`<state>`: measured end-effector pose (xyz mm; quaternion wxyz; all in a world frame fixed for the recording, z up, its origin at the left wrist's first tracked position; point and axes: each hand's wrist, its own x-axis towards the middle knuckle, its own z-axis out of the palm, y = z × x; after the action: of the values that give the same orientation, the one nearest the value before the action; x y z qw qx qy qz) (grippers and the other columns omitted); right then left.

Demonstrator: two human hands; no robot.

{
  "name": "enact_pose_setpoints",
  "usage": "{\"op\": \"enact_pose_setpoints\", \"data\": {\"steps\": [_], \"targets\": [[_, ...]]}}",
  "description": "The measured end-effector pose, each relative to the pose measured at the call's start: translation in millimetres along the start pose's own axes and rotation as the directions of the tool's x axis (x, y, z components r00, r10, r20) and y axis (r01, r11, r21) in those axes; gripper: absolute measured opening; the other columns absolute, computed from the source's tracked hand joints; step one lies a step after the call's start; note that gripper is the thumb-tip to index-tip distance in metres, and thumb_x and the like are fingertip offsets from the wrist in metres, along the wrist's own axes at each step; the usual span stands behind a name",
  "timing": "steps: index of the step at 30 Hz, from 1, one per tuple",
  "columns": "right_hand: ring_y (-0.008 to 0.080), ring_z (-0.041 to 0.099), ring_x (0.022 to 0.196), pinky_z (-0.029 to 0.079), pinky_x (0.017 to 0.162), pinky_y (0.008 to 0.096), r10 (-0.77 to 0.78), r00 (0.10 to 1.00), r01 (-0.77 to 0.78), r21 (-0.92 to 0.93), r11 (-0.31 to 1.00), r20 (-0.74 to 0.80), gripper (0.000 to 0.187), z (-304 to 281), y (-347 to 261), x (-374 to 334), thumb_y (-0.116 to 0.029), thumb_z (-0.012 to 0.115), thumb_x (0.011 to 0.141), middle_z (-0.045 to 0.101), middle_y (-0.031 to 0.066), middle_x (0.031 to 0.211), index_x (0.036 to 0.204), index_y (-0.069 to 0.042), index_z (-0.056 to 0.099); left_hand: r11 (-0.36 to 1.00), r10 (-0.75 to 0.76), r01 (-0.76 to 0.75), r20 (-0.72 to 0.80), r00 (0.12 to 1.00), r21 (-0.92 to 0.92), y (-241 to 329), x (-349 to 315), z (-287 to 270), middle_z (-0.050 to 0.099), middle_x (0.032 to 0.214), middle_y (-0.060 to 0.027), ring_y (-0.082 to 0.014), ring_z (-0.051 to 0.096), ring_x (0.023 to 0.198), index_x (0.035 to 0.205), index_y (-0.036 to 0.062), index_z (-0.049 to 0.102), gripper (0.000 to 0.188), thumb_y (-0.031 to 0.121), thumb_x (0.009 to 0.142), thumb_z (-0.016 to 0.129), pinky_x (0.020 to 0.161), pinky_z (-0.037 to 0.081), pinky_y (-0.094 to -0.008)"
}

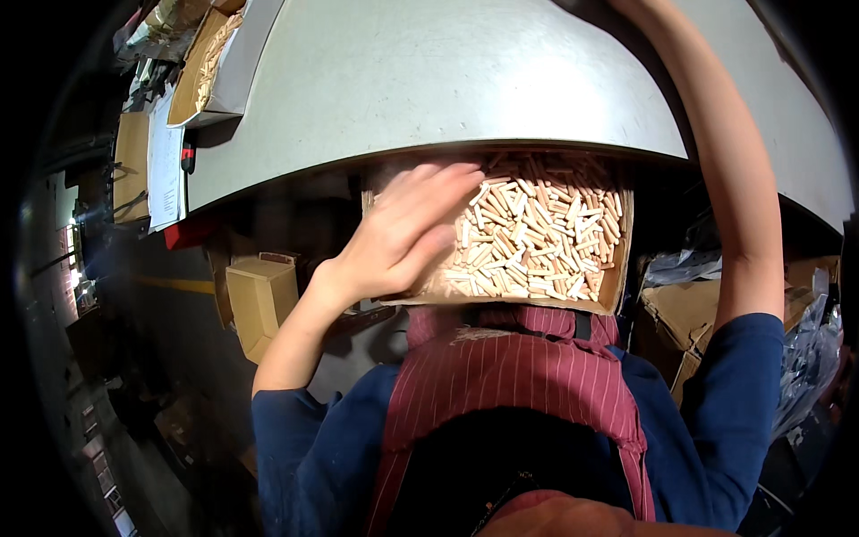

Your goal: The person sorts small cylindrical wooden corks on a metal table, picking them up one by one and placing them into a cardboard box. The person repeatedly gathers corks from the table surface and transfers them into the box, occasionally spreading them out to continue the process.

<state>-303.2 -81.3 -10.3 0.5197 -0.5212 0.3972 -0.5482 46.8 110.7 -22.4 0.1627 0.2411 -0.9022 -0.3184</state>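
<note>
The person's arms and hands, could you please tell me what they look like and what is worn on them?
Plain dark-blue sleeves, left and right, end around the elbows, with both forearms bare below. The left hand wears no glove; blur hides finer detail. The right hand is out of view.

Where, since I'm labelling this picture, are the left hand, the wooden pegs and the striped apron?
Left hand (398, 234): head view, on the back of the hand.
Wooden pegs (539, 237): head view, near the middle of the pile.
Striped apron (510, 380): head view, on its front cloth.
</note>
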Motion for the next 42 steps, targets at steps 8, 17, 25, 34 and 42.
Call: {"op": "enact_pose_setpoints", "data": {"steps": [8,17,25,34,42], "targets": [[0.0227,0.075,0.091,0.066,0.085,0.0365,-0.459,0.88,0.472,-0.131,0.871,0.118,0.026,-23,46,8,-0.016,0.076,0.095,0.072,0.0136,0.112,0.114,0.0,0.069,0.982,0.041,-0.058,0.096,0.995,0.181,8,6,31,0.044,0.161,-0.028,-0.0466,0.046,0.141,0.159,-0.0053,0.04,0.065,0.028,0.106,0.056,0.119,0.033,-0.0557],[0.0161,0.073,0.097,0.063,0.085,0.0275,0.071,0.997,-0.073,0.093,0.993,0.025,0.043,-6,-2,2,0.003,0.08,0.088,0.065,0.013,0.124,0.127,-0.004,0.062,0.934,0.017,-0.099,0.235,0.972,0.343,28,-4,50,0.041,0.167,-0.0173,-0.0404,0.034,0.157,0.161,0.0013,0.042,0.07,0.042,0.106,0.055,0.129,0.017,-0.0613],[0.014,0.07,0.092,0.061,0.081,0.026,-0.683,0.699,0.698,-0.408,0.588,0.213,0.058,5,36,-16,-0.001,0.082,0.084,0.061,0.0105,0.123,0.135,-0.004,0.054,0.911,0.091,-0.172,0.224,0.97,0.374,41,12,70,0.034,0.172,-0.0173,-0.0376,0.028,0.16,0.164,0.002,0.037,0.075,0.042,0.104,0.058,0.131,0.012,-0.0619],[0.0112,0.068,0.09,0.059,0.083,0.0254,-0.63,0.748,0.646,-0.449,0.618,0.209,0.056,1,34,-19,0.0,0.08,0.087,0.063,0.0072,0.119,0.137,-0.005,0.054,0.908,0.219,-0.279,0.215,0.952,0.313,42,43,97,0.038,0.17,-0.0154,-0.0329,0.033,0.159,0.162,0.0033,0.041,0.074,0.04,0.102,0.063,0.131,0.02,-0.0567],[0.0103,0.066,0.088,0.057,0.084,0.0238,-0.46,0.87,0.49,-0.403,0.773,0.176,0.044,7,20,-28,0.001,0.077,0.091,0.066,0.0044,0.109,0.129,-0.006,0.056,0.88,0.311,-0.367,0.218,0.925,0.302,40,47,110,0.044,0.167,-0.0103,-0.0303,0.033,0.159,0.158,0.0131,0.05,0.064,0.038,0.101,0.065,0.132,0.019,-0.0568]]}}
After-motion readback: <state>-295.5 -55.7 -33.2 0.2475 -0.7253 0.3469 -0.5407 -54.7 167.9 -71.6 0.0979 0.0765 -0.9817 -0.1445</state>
